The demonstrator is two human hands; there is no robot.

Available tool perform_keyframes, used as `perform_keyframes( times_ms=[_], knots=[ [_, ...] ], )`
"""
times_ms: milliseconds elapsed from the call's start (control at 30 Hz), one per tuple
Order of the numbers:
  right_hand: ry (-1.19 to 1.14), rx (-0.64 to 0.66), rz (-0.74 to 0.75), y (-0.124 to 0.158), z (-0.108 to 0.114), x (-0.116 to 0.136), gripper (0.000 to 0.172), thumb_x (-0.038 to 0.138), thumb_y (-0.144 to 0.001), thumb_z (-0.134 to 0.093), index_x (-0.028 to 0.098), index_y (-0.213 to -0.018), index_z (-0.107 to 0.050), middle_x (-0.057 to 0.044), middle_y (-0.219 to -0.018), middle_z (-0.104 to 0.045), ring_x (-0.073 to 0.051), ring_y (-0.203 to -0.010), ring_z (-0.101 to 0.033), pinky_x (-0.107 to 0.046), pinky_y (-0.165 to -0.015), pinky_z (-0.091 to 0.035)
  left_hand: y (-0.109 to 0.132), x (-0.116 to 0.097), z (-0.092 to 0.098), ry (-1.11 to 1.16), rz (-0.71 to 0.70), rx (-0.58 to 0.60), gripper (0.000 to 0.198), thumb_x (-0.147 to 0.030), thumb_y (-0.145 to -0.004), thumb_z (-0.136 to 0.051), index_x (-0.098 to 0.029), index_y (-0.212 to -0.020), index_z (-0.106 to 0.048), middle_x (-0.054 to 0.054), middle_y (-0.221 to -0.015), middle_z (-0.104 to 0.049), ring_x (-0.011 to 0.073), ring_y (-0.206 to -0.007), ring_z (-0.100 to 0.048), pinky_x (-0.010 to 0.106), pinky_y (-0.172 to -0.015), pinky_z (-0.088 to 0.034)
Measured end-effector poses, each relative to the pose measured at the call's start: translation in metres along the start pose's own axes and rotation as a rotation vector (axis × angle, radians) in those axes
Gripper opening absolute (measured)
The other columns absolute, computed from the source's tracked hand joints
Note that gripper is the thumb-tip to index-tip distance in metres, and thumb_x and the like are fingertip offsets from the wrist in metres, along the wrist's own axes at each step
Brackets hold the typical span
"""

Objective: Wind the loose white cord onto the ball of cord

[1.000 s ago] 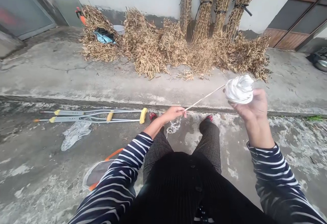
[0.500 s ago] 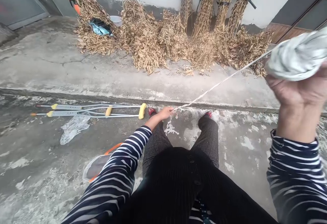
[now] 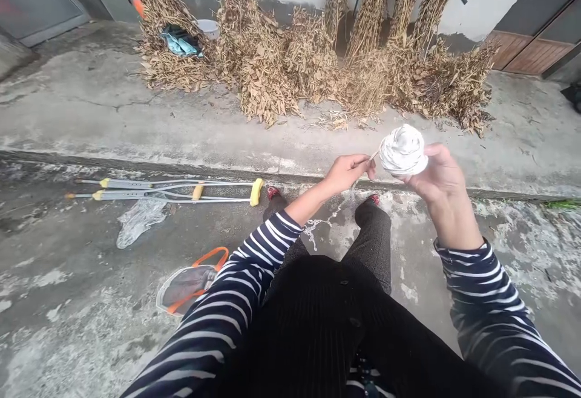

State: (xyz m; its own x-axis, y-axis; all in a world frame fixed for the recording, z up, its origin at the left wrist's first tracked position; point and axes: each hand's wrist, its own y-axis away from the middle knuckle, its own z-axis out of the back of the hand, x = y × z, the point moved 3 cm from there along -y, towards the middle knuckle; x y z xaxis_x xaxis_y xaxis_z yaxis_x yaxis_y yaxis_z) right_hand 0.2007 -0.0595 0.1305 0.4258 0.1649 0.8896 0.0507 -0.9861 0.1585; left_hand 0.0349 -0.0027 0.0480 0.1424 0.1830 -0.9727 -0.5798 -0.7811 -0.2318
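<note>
One cord ball (image 3: 402, 151) in the right hand (image 3: 443, 185), two crutches (image 3: 198, 192)

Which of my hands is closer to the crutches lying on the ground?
Left. Your left hand, pinching white cord, is to the right of the crutches; your right hand, holding the white ball, is farther right.

Patchy concrete floor (image 3: 104, 343): a pair of crutches (image 3: 198, 191), crumpled clear plastic (image 3: 141, 222) and an orange-handled bag (image 3: 186, 289) are laid out left of the left fingers (image 3: 362, 159). Beyond the fingers, a raised concrete ledge (image 3: 218, 135) is partly covered by heaped dried stalks (image 3: 267, 62).
</note>
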Motion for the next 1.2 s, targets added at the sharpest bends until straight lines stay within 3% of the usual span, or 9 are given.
perform_keyframes(
  times_ms=[200, 333, 500, 600, 700, 867, 1067, 1200],
  knots=[
    [0.096, -0.125, 0.082, 0.001, 0.011, 0.011, 0.043, 0.024, -0.061, -0.080, 0.023, -0.101, -0.067, -0.002, -0.108, -0.075, -0.024, -0.099, -0.071, -0.039, -0.078, -0.067, 0.019, 0.033, 0.011, -0.069, 0.180, -0.009, 0.015, -0.021, -0.091, -0.057, -0.014, -0.088, -0.069, 0.003, -0.078, -0.076, 0.0132, -0.080, -0.068, 0.026, -0.088, -0.049],
    [0.209, -0.221, 0.155, -0.010, 0.013, 0.008, 0.046, 0.023, -0.055, -0.081, 0.021, -0.098, -0.064, -0.003, -0.103, -0.070, -0.020, -0.088, -0.067, -0.037, -0.070, -0.065, 0.036, 0.043, 0.009, -0.079, 0.282, 0.099, 0.014, -0.024, -0.089, -0.060, -0.015, -0.087, -0.069, 0.003, -0.078, -0.077, 0.0140, -0.077, -0.067, 0.026, -0.081, -0.051],
    [0.407, -0.393, 0.329, -0.032, 0.022, -0.013, 0.059, 0.026, -0.051, -0.083, 0.023, -0.103, -0.055, -0.003, -0.105, -0.065, -0.021, -0.089, -0.063, -0.035, -0.068, -0.060, 0.060, 0.029, -0.001, -0.068, 0.334, 0.265, 0.015, -0.025, -0.090, -0.060, -0.015, -0.081, -0.068, 0.004, -0.074, -0.076, 0.0144, -0.076, -0.069, 0.025, -0.081, -0.052],
    [0.628, -0.414, 0.432, -0.041, 0.029, -0.036, 0.060, 0.030, -0.053, -0.083, 0.022, -0.105, -0.055, -0.006, -0.107, -0.064, -0.022, -0.095, -0.060, -0.041, -0.085, -0.058, 0.064, 0.008, 0.002, -0.066, 0.298, 0.309, 0.019, -0.024, -0.091, -0.057, -0.015, -0.078, -0.068, 0.004, -0.075, -0.077, 0.0149, -0.083, -0.072, 0.025, -0.085, -0.052],
    [0.851, -0.384, 0.497, -0.044, 0.033, -0.064, 0.057, 0.035, -0.060, -0.081, 0.020, -0.110, -0.057, -0.010, -0.115, -0.063, -0.026, -0.107, -0.058, -0.049, -0.104, -0.050, 0.057, -0.014, 0.017, -0.118, 0.274, 0.291, 0.023, -0.026, -0.091, -0.057, -0.015, -0.076, -0.071, 0.004, -0.076, -0.077, 0.0147, -0.083, -0.071, 0.026, -0.085, -0.052],
    [0.984, -0.298, 0.489, -0.042, 0.035, -0.096, 0.057, 0.041, -0.065, -0.076, 0.020, -0.114, -0.058, -0.011, -0.118, -0.061, -0.028, -0.112, -0.055, -0.048, -0.107, -0.046, 0.032, -0.035, 0.045, -0.253, 0.271, 0.236, 0.024, -0.021, -0.084, -0.058, -0.015, -0.066, -0.073, 0.003, -0.069, -0.074, 0.0133, -0.076, -0.069, 0.027, -0.083, -0.052],
    [1.033, -0.060, 0.329, -0.035, 0.026, -0.095, 0.052, 0.031, -0.060, -0.073, 0.021, -0.111, -0.066, -0.007, -0.116, -0.066, -0.028, -0.109, -0.058, -0.044, -0.105, -0.046, 0.008, -0.037, 0.058, -0.322, 0.270, 0.251, 0.032, -0.016, -0.081, -0.055, -0.015, -0.053, -0.070, 0.001, -0.058, -0.069, 0.0117, -0.071, -0.067, 0.022, -0.078, -0.049],
    [0.843, 0.084, 0.145, -0.028, 0.020, -0.091, 0.054, 0.029, -0.060, -0.075, 0.021, -0.113, -0.068, -0.004, -0.111, -0.067, -0.024, -0.102, -0.060, -0.039, -0.097, -0.048, 0.003, -0.024, 0.057, -0.348, 0.313, 0.229, 0.032, -0.016, -0.080, -0.057, -0.015, -0.050, -0.068, 0.001, -0.056, -0.068, 0.0108, -0.067, -0.064, 0.022, -0.076, -0.047]
  ],
)
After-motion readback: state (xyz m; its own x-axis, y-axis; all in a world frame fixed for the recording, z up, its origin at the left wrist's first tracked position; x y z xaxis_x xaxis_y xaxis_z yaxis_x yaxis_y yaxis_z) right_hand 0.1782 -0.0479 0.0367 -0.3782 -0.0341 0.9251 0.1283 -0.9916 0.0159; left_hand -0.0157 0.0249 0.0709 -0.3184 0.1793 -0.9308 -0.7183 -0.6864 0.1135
